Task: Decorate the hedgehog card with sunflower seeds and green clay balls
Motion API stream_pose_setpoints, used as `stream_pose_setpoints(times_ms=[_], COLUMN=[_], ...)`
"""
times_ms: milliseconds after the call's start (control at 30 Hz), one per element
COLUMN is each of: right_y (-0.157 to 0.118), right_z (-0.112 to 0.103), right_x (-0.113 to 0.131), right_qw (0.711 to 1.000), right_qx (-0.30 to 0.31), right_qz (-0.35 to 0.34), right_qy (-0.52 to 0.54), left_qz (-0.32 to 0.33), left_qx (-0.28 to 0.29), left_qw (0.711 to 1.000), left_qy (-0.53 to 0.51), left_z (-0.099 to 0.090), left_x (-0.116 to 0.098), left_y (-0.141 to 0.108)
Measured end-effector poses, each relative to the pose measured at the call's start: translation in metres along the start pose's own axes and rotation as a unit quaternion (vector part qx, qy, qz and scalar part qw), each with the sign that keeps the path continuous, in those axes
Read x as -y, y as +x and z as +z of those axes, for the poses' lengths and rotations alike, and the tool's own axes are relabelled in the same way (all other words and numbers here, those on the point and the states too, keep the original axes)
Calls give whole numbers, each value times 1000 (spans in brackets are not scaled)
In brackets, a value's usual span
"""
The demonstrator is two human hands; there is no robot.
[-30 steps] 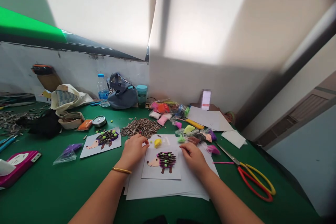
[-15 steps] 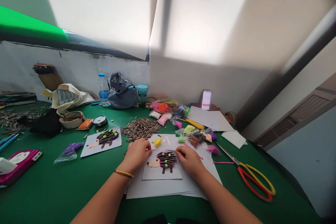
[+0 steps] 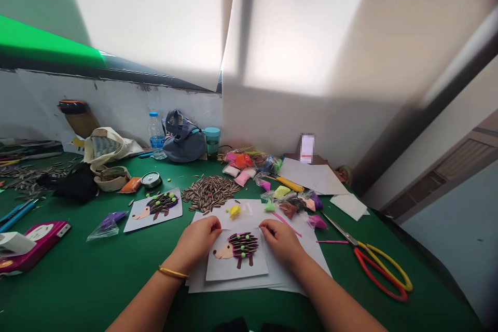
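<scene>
A white card with a felt hedgehog (image 3: 238,250) lies in front of me, its back striped with seeds and dotted with green clay balls. My left hand (image 3: 198,244) grips its upper left corner, and my right hand (image 3: 280,243) pinches its right edge. Both hands rest on a stack of white paper (image 3: 299,275) under the card. A yellow clay lump (image 3: 234,211) lies just above the card, between my hands. A gold bangle (image 3: 173,273) circles my left wrist.
A finished hedgehog card (image 3: 153,210) lies to the left, and striped sunflower seeds (image 3: 210,193) are heaped behind the paper. Bags of coloured clay (image 3: 288,202) sit to the right, beside red-and-yellow scissors (image 3: 379,270). A bottle and a bag stand against the wall.
The hedgehog card has turned slightly and shifted left and down between my hands. My left hand has moved up onto its corner. The whole view has tilted a little.
</scene>
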State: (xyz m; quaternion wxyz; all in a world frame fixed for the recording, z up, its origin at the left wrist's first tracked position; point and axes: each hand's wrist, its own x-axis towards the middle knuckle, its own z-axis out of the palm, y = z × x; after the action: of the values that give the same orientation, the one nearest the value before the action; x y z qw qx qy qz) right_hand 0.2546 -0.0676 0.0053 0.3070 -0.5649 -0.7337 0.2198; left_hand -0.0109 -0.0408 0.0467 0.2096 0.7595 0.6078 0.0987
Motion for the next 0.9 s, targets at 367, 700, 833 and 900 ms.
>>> stream_pose_setpoints(times_ms=[367, 700, 833, 900], right_y=[-1, -1, -1, -1], right_z=[2, 0, -1, 0], right_x=[2, 1, 2, 2], right_qw=[1000, 999, 999, 999], right_qx=[4, 16, 18, 18], right_qz=[5, 17, 15, 15], right_qy=[-23, -22, -26, -29], left_qz=[-100, -210, -229, -205], left_qx=[36, -8, -77, -131], left_qw=[994, 972, 953, 941], left_qy=[31, 106, 184, 235], left_z=[-40, -86, -84, -80], left_x=[78, 145, 154, 144], left_y=[-42, -37, -42, -43])
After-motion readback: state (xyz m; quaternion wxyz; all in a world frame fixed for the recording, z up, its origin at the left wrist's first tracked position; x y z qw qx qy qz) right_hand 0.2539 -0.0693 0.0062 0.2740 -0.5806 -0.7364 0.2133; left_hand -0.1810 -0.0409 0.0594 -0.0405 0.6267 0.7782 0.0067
